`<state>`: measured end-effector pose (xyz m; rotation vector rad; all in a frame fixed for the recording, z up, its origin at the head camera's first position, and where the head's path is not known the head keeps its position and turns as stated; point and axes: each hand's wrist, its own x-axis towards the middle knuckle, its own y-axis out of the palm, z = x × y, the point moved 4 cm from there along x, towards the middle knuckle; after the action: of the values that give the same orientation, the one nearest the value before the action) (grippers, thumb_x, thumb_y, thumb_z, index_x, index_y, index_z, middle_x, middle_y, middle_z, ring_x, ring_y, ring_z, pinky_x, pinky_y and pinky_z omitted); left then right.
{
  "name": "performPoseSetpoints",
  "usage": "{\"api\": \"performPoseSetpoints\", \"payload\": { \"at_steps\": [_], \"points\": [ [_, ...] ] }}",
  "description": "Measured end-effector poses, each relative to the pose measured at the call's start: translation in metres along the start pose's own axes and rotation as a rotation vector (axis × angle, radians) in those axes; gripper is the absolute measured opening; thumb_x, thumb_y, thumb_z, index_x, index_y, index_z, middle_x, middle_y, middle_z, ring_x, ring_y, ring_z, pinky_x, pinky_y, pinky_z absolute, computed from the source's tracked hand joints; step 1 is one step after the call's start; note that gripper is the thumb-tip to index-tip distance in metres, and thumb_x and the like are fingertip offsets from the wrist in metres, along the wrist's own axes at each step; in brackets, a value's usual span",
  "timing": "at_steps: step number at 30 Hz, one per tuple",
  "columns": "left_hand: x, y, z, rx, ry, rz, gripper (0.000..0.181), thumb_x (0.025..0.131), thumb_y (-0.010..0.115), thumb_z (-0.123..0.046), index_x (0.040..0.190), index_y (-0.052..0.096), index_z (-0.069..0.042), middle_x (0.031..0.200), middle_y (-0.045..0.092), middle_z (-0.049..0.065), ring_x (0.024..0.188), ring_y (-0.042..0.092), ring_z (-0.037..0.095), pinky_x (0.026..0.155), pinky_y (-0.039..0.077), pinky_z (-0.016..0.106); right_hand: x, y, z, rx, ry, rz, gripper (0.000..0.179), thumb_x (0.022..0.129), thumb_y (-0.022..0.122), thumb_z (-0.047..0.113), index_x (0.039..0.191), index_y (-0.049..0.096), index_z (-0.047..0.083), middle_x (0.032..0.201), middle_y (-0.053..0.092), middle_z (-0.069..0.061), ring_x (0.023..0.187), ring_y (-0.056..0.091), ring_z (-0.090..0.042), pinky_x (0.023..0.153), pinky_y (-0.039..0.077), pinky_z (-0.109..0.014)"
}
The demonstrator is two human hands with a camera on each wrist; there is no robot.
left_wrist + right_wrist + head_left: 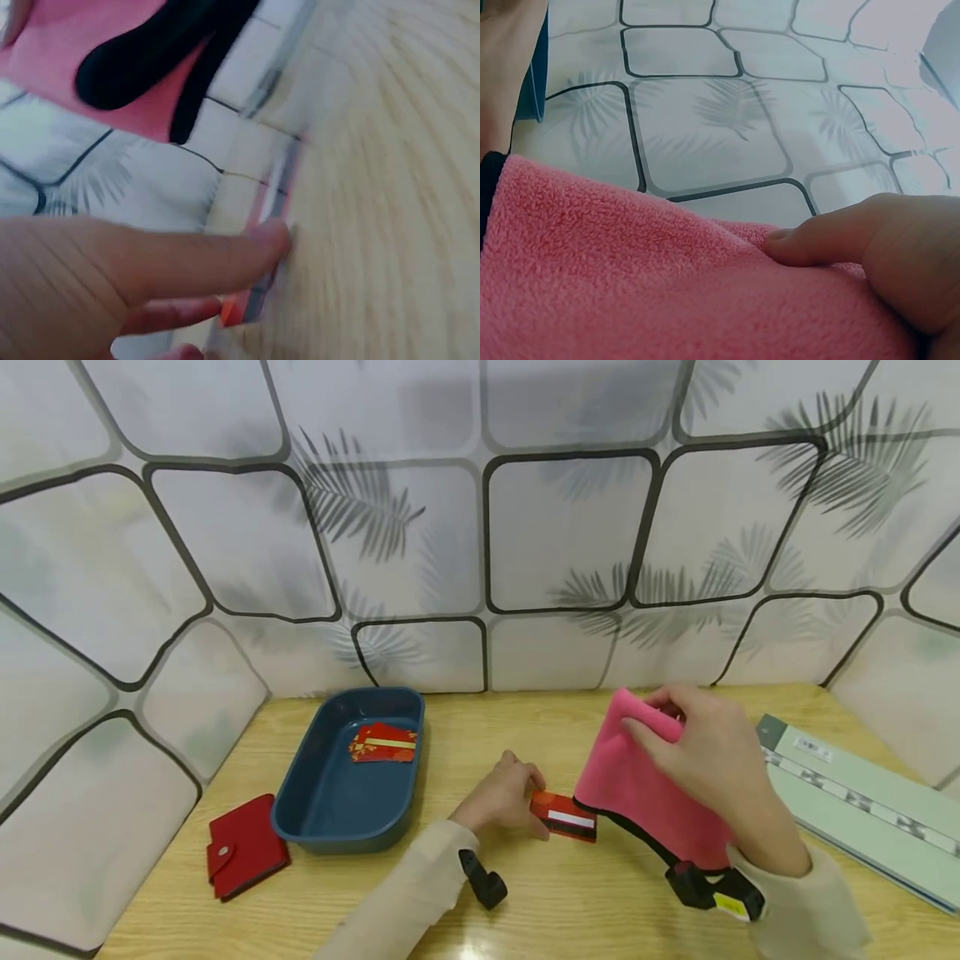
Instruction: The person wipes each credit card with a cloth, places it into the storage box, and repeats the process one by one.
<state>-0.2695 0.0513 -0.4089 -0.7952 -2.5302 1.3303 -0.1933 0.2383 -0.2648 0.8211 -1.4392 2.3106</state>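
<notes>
My left hand [504, 795] is low over the table, pinching the left end of a red card [564, 817] with a white strip and a dark stripe. In the left wrist view the thumb [217, 259] crosses in front of the card [244, 307], while a fingertip shows by its orange corner. My right hand [708, 756] grips a pink fleecy cloth [637, 777] with black edging by its top, thumb on the near side. The cloth hangs down, its lower left corner close to the card. Fleecy pile fills the lower right wrist view.
At the left stands a blue tray [348, 839] with several red and gold cards [382, 745] inside. Left of it lies a red snap wallet [247, 847]. A pale green flat box or folder [862, 802] lies at the right. Patterned wall covering [570, 535] closes off the table's back.
</notes>
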Motion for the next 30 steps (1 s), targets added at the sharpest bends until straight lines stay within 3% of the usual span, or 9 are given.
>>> {"api": "performPoseSetpoints", "payload": {
  "at_steps": [2, 5, 13, 19, 21, 24, 30],
  "points": [
    [-0.001, -0.001, -0.002, 0.061, -0.045, -0.027, 0.046, 0.058, 0.094, -0.025, 0.092, 0.066, -0.011, 0.1, 0.046, 0.004, 0.095, 0.045, 0.018, 0.074, 0.046, 0.029, 0.001, 0.0, 0.001, -0.01, -0.008, -0.002, 0.023, 0.074, 0.081, 0.017, 0.092, 0.07, 0.008, 0.074, 0.065, -0.006, 0.059, 0.05, -0.017, 0.051, 0.037, -0.027],
    [-0.001, -0.003, -0.003, 0.098, -0.086, -0.059, 0.047, 0.054, 0.096, -0.026, 0.084, 0.063, -0.009, 0.098, 0.045, 0.005, 0.094, 0.043, 0.02, 0.07, 0.045, 0.03, 0.002, 0.0, 0.003, -0.005, -0.012, 0.009, 0.023, 0.075, 0.081, 0.017, 0.093, 0.069, 0.008, 0.074, 0.066, -0.006, 0.06, 0.05, -0.017, 0.051, 0.037, -0.028],
    [-0.002, -0.004, 0.002, -0.012, -0.106, -0.036, 0.054, 0.056, 0.095, -0.018, 0.088, 0.052, -0.007, 0.087, 0.049, 0.004, 0.083, 0.046, 0.019, 0.067, 0.041, 0.027, 0.002, 0.005, 0.007, -0.001, -0.034, 0.027, 0.024, 0.074, 0.081, 0.016, 0.093, 0.068, 0.007, 0.073, 0.065, -0.005, 0.059, 0.049, -0.016, 0.052, 0.037, -0.028],
    [0.0, -0.005, 0.003, -0.049, -0.056, -0.056, 0.049, 0.066, 0.089, -0.013, 0.09, 0.047, -0.009, 0.08, 0.053, 0.003, 0.071, 0.048, 0.015, 0.062, 0.039, 0.024, 0.003, 0.008, 0.008, -0.003, -0.04, 0.044, 0.024, 0.075, 0.081, 0.017, 0.093, 0.068, 0.008, 0.069, 0.062, -0.002, 0.058, 0.046, -0.015, 0.051, 0.035, -0.028],
    [0.002, -0.009, 0.004, -0.105, -0.024, -0.076, 0.041, 0.072, 0.084, -0.007, 0.092, 0.048, -0.008, 0.081, 0.054, 0.005, 0.07, 0.049, 0.015, 0.062, 0.04, 0.023, 0.001, 0.009, 0.007, -0.005, -0.029, 0.065, 0.024, 0.076, 0.08, 0.018, 0.094, 0.068, 0.009, 0.069, 0.061, -0.002, 0.059, 0.046, -0.015, 0.052, 0.035, -0.027],
    [0.004, -0.018, 0.006, -0.197, 0.025, -0.098, 0.03, 0.078, 0.076, 0.002, 0.093, 0.051, -0.005, 0.083, 0.055, 0.007, 0.068, 0.052, 0.013, 0.06, 0.043, 0.022, -0.001, 0.01, 0.006, -0.001, -0.038, 0.073, 0.024, 0.076, 0.081, 0.017, 0.095, 0.067, 0.009, 0.07, 0.061, -0.002, 0.059, 0.046, -0.015, 0.052, 0.035, -0.027],
    [-0.001, -0.05, 0.004, -0.394, 0.08, -0.133, 0.022, 0.085, 0.067, 0.007, 0.101, 0.054, 0.0, 0.087, 0.057, 0.011, 0.063, 0.061, 0.023, 0.056, 0.055, 0.03, -0.001, 0.011, 0.012, 0.027, -0.176, 0.012, 0.024, 0.073, 0.082, 0.013, 0.09, 0.066, 0.011, 0.07, 0.058, 0.003, 0.056, 0.042, -0.008, 0.05, 0.035, -0.023]
  ]
}}
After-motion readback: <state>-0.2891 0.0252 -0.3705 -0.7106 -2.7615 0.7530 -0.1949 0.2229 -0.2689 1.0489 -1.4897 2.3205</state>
